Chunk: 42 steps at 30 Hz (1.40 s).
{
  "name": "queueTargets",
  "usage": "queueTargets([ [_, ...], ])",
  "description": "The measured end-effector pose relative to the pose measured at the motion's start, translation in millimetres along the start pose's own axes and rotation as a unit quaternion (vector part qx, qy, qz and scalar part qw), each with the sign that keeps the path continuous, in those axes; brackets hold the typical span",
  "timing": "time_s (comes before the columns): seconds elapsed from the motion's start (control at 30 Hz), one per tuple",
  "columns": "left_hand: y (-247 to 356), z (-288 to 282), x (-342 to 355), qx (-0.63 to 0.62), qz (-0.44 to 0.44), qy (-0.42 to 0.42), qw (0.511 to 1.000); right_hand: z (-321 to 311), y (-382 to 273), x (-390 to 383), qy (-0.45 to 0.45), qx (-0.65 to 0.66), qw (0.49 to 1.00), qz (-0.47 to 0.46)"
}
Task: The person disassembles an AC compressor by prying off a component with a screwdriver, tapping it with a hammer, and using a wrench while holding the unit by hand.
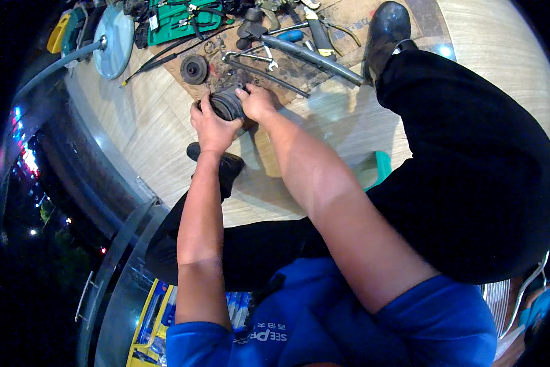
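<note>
A dark, greasy metal pulley (pixel 227 104) with a grooved rim is held low over the near edge of the stained brown sheet. My left hand (pixel 215 127) wraps round its left and near side, thumb and fingers spread along the rim. From the right, my right hand (pixel 260 104) grips its upper right edge, the thumb on top. Whatever lies under the pulley is hidden by it and my hands. Just beyond my left hand, a separate dark round disc (pixel 194 69) with a central hole lies flat.
On the brown sheet (pixel 348 13) lie a long grey metal tube (pixel 312 58), a small wrench (pixel 272 63), pliers (pixel 347 35) and a hammer-like tool (pixel 318 33). A green tool case (pixel 186 23) sits at the back. My black shoe (pixel 388 30) rests at the sheet's right edge.
</note>
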State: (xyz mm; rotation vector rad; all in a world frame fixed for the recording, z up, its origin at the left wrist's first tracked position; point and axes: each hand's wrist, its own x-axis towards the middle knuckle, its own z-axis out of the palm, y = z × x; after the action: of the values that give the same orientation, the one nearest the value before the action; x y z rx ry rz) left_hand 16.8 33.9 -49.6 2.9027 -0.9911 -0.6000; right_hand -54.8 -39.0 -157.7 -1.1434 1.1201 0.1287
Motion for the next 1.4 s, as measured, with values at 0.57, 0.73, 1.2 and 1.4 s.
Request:
queueTargets([
  [0.57, 15, 8, -21, -0.004, -0.002, 0.026, 1.0, 20, 22, -16, 0.053, 0.138, 0.982, 0.116],
  [0.73, 15, 4, -19, 0.021, 0.058, 0.02, 0.998, 12, 9, -20, 0.085, 0.087, 0.99, 0.066],
  [1.2, -62, 0, 9, -0.371, -0.208, -0.076, 0.902, 21, -5, -34, 0.213, 0.08, 0.972, 0.064],
  [1.4, -62, -7, 3, -0.444, -0.231, -0.11, 0.859, 22, -28, -86, 0.19, -0.03, 0.979, -0.075],
])
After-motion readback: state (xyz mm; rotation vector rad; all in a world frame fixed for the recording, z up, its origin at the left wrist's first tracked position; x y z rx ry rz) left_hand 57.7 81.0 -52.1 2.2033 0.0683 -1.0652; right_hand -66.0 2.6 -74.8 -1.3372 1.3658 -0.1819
